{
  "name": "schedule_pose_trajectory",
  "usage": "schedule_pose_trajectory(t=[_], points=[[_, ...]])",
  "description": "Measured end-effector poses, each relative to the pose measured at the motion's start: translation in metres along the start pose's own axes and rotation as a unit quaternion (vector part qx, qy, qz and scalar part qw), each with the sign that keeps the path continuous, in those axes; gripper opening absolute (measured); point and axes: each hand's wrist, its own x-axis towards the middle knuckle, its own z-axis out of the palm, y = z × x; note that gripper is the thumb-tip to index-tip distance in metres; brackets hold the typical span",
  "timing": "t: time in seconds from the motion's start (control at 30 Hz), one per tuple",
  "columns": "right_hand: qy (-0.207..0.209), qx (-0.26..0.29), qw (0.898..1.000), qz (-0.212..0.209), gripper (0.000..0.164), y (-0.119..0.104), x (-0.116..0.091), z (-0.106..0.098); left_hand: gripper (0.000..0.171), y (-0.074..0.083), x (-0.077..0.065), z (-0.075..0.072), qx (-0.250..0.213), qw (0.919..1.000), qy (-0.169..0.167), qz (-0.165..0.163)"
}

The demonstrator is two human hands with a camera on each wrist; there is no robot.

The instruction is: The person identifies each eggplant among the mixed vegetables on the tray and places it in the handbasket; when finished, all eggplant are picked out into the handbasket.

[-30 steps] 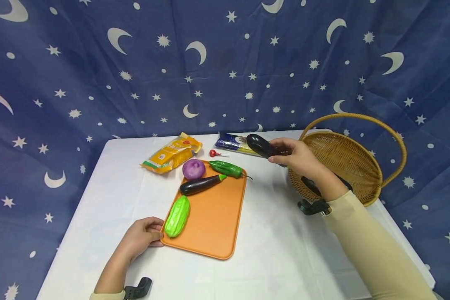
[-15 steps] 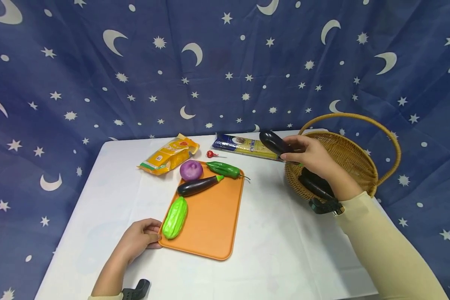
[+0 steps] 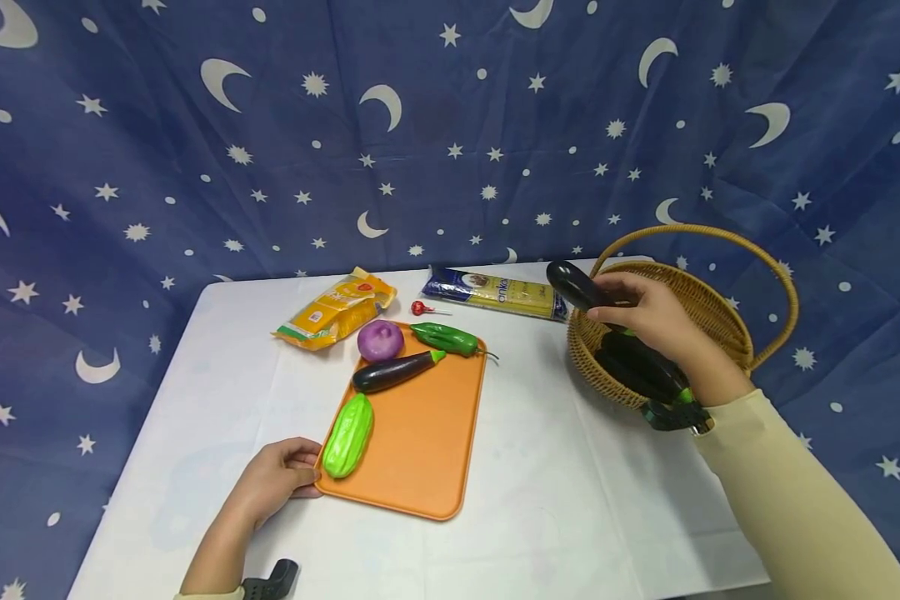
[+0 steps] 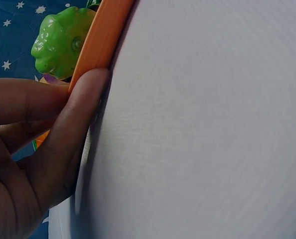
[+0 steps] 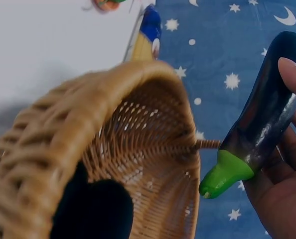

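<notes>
My right hand point(image 3: 648, 317) grips an eggplant point(image 3: 572, 285) over the near left part of the wicker basket point(image 3: 701, 312). In the right wrist view, the thumb presses one side of this eggplant point(image 5: 265, 104) and its green stem end points down toward the basket. More dark eggplants point(image 3: 640, 367) lie in the basket, partly hidden by the right arm. At the near left corner of the orange tray point(image 3: 420, 442), my left hand point(image 3: 273, 479) pinches the rim between thumb and fingers. On the tray lie a ridged light-green vegetable point(image 3: 348, 437), another eggplant point(image 3: 397, 372), a purple onion point(image 3: 380, 341) and a green pepper point(image 3: 447, 338).
Behind the tray lie a yellow-orange packet point(image 3: 337, 308), a red lollipop point(image 3: 418, 308) and a blue-and-yellow pasta bag point(image 3: 498, 293). The basket's tall handle point(image 3: 783, 283) arches over its right side. A blue curtain point(image 3: 450, 133) hangs behind the white table point(image 3: 540, 500).
My right hand has carried the eggplant rightward, from beside the basket to over its opening, uncovering the pasta bag. The left hand keeps its hold on the tray. The view has shifted slightly.
</notes>
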Motion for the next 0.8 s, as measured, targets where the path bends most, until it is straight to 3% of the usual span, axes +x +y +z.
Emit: schedule_pose_trajectory(t=[0.37, 0.8], points=[[0.029, -0.026, 0.999, 0.022, 0.054, 0.022, -0.011, -0.015, 0.038, 0.003, -0.003, -0.001, 0.002, 1.0000, -0.004, 0.006], [0.034, -0.061, 0.997, 0.018, 0.060, 0.048, -0.020, -0.024, 0.039, 0.003, -0.003, -0.001, 0.002, 1.0000, -0.008, 0.002]])
